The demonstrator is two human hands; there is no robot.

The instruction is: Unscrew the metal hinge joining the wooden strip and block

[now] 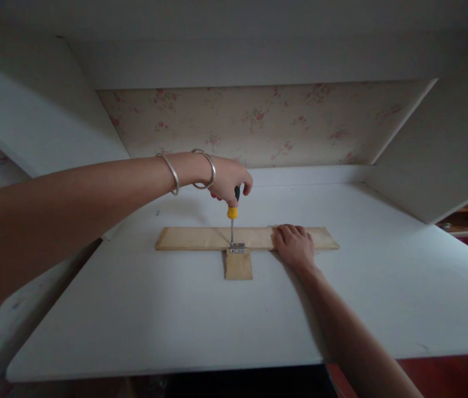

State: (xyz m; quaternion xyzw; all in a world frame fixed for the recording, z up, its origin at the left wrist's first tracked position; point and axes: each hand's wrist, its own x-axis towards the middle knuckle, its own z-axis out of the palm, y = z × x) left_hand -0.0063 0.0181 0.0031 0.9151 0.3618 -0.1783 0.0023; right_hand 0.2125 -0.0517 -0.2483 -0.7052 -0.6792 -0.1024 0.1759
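Note:
My left hand [234, 179], with two silver bangles [205, 170] at the wrist, is closed around the handle of a screwdriver [232, 213] with a yellow and black grip. The shaft stands nearly upright, its tip at the left end of a small metal hinge [237, 247]. This hinge spans the front edge of a long wooden board [200, 237] and a short wooden piece [239, 266] in front of it. Near the board's right end, my right hand [295, 242] rests over the wood with bent fingers, holding it against the white tabletop [167, 320].
A small screw-like object [158, 212] lies behind the board's left end. White side panels [436, 138] stand left and right, and a shelf [258, 61] hangs overhead. Floral wallpaper [254, 121] covers the back wall.

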